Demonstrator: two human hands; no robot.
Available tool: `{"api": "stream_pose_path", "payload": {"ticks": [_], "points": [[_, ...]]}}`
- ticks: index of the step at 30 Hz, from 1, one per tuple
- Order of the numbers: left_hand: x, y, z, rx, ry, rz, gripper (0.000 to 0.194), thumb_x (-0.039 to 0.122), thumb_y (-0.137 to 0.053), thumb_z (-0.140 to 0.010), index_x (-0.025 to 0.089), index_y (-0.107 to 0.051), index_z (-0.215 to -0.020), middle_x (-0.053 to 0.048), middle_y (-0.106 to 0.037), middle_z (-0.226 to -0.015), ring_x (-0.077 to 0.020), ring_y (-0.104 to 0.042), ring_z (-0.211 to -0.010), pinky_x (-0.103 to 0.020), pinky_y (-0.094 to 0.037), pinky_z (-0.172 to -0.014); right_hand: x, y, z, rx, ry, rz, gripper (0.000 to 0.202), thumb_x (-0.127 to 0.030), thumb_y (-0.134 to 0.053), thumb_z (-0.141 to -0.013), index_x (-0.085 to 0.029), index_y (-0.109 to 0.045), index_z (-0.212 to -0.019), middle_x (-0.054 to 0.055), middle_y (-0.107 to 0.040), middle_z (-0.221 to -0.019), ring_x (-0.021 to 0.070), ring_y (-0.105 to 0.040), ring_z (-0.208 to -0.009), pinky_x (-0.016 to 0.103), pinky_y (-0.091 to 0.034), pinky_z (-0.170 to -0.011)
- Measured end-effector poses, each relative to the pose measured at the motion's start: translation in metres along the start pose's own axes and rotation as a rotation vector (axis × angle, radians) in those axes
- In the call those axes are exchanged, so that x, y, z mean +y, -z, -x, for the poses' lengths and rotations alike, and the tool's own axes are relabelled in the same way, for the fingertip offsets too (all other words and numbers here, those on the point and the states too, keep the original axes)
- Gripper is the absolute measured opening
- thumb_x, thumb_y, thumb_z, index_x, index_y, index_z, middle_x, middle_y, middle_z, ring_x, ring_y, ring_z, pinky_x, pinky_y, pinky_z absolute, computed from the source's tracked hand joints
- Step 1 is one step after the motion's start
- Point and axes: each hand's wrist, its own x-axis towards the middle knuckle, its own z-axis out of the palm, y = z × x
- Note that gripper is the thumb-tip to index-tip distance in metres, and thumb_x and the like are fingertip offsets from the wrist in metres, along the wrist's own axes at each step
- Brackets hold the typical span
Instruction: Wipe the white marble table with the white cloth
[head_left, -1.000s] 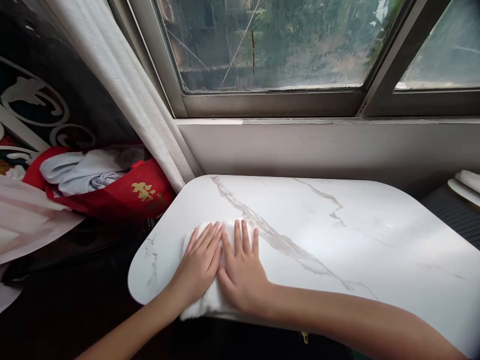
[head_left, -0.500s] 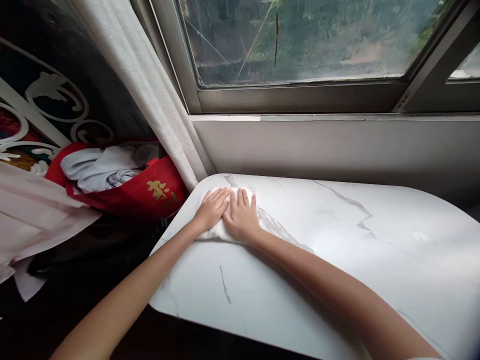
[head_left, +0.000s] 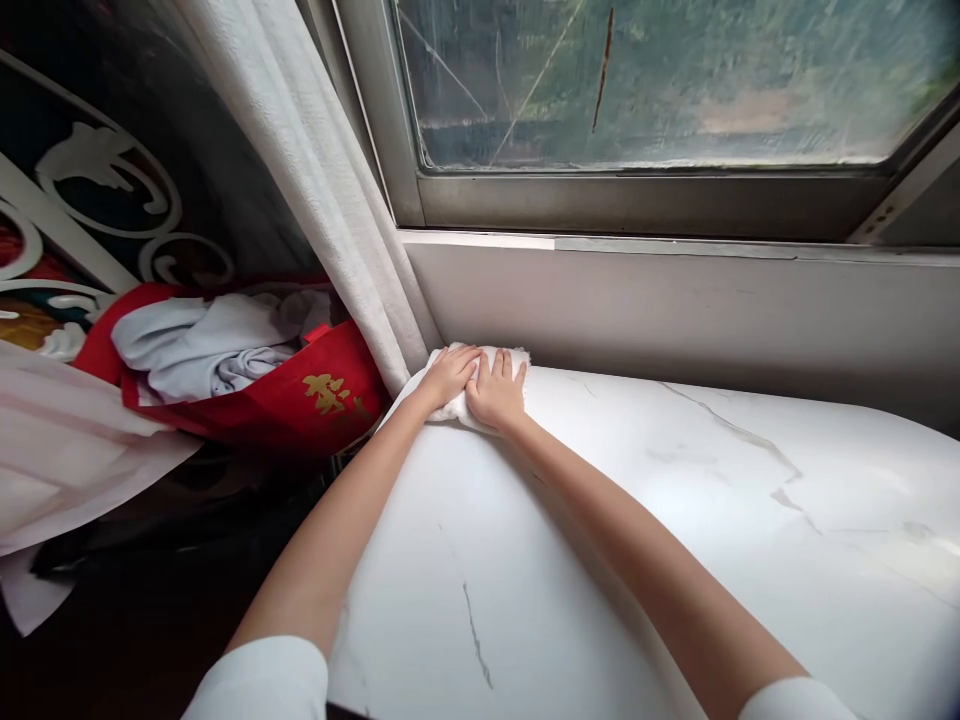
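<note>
A white cloth (head_left: 451, 411) lies bunched at the far left corner of the white marble-patterned table (head_left: 600, 480). Flat on its left part rests my left hand (head_left: 448, 376), fingers stretched out. My right hand (head_left: 496, 390) presses on the cloth just beside it, fingers spread toward the wall. The two hands touch or nearly touch at the thumbs. Part of the cloth is hidden beneath my palms, and its far edge reaches the table's back edge.
Behind the table stand a pale wall (head_left: 637, 310) and a metal-framed window (head_left: 645, 205). A white curtain (head_left: 322, 170) hangs by the corner. To the left, a red bag (head_left: 255, 425) holds light clothes (head_left: 202, 340), near a white scrolled metal frame (head_left: 67, 240) and pale pink fabric (head_left: 82, 440).
Both hands have pushed the cloth away from me, up to the table's far edge at the left corner. The view has shifted, and my sleeves now show.
</note>
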Motion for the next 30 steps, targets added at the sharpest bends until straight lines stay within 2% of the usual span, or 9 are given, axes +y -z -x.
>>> {"api": "stream_pose_path", "payload": {"ticks": [4,8,12,15,19,21,24,27,30], "points": [[-0.005,0.01,0.032,0.005,-0.007,0.011,0.045,0.028,-0.025,-0.093,0.018,-0.048,-0.131,-0.006,-0.046,-0.141,-0.0184,-0.036,-0.133,-0.044,-0.017,-0.114,-0.018,0.0,0.02,-0.065,0.038,-0.055,0.061,-0.033,-0.022,-0.093,-0.006,-0.02,-0.147,0.02,-0.014,-0.154,0.0305,-0.004,-0.142,0.056,0.0,-0.109],[0.003,0.022,0.091,0.021,0.027,-0.024,0.049,0.031,-0.024,-0.093,0.014,-0.047,-0.131,-0.009,-0.046,-0.141,-0.0202,-0.035,-0.134,-0.044,-0.018,-0.114,-0.037,0.0,0.063,-0.084,0.144,-0.09,0.062,-0.036,-0.024,-0.094,-0.004,-0.02,-0.147,0.022,-0.013,-0.153,0.0329,-0.003,-0.141,0.058,0.001,-0.109],[0.032,0.028,0.17,0.096,0.075,-0.114,0.051,0.029,-0.02,-0.093,0.009,-0.045,-0.133,-0.013,-0.046,-0.14,-0.0231,-0.035,-0.134,-0.047,-0.02,-0.113,-0.046,0.007,0.125,-0.147,0.33,-0.141,0.062,-0.036,-0.023,-0.095,-0.002,-0.018,-0.147,0.024,-0.011,-0.152,0.0345,0.0,-0.141,0.06,0.0,-0.109],[0.062,0.028,0.23,0.139,0.094,-0.161,0.05,0.028,-0.021,-0.095,0.013,-0.039,-0.139,-0.012,-0.045,-0.141,-0.0235,-0.033,-0.135,-0.048,-0.022,-0.112,-0.042,0.02,0.176,-0.191,0.485,-0.191,0.064,-0.039,-0.024,-0.096,-0.001,-0.019,-0.146,0.024,-0.011,-0.152,0.0358,0.001,-0.14,0.062,-0.003,-0.109],[0.093,0.026,0.281,0.174,0.04,-0.192,0.052,0.023,-0.025,-0.094,0.02,-0.024,-0.146,-0.008,-0.041,-0.145,-0.0224,-0.029,-0.138,-0.048,-0.022,-0.112,-0.032,0.034,0.228,-0.188,0.611,-0.225,0.064,-0.039,-0.026,-0.096,-0.001,-0.018,-0.147,0.024,-0.011,-0.151,0.0379,0.003,-0.139,0.066,-0.006,-0.108],[0.097,0.025,0.287,0.163,0.015,-0.2,0.052,0.023,-0.025,-0.094,0.021,-0.023,-0.146,-0.007,-0.04,-0.146,-0.022,-0.029,-0.137,-0.048,-0.022,-0.113,-0.03,0.037,0.238,-0.181,0.612,-0.231,0.064,-0.037,-0.027,-0.095,0.0,-0.018,-0.146,0.024,-0.011,-0.151,0.0384,0.004,-0.139,0.066,-0.006,-0.108],[0.091,0.024,0.272,0.129,0.032,-0.192,0.049,0.024,-0.022,-0.094,0.019,-0.03,-0.143,-0.008,-0.043,-0.143,-0.022,-0.033,-0.136,-0.048,-0.023,-0.112,-0.029,0.034,0.228,-0.169,0.553,-0.217,0.066,-0.039,-0.031,-0.094,0.0,-0.021,-0.146,0.026,-0.014,-0.151,0.0399,0.0,-0.139,0.066,-0.007,-0.107],[0.074,0.022,0.234,0.091,0.072,-0.156,0.049,0.027,-0.02,-0.094,0.017,-0.037,-0.138,-0.009,-0.045,-0.141,-0.0218,-0.035,-0.134,-0.048,-0.023,-0.112,-0.026,0.024,0.195,-0.101,0.496,-0.174,0.067,-0.041,-0.033,-0.093,-0.002,-0.022,-0.146,0.026,-0.018,-0.15,0.039,-0.007,-0.139,0.064,-0.009,-0.108],[0.056,0.02,0.18,0.07,0.106,-0.131,0.049,0.029,-0.021,-0.092,0.014,-0.043,-0.133,-0.011,-0.048,-0.139,-0.0223,-0.037,-0.133,-0.047,-0.021,-0.112,-0.017,0.013,0.147,-0.011,0.465,-0.129,0.065,-0.042,-0.031,-0.093,-0.004,-0.023,-0.146,0.025,-0.022,-0.15,0.0358,-0.012,-0.14,0.06,-0.009,-0.109]]}}
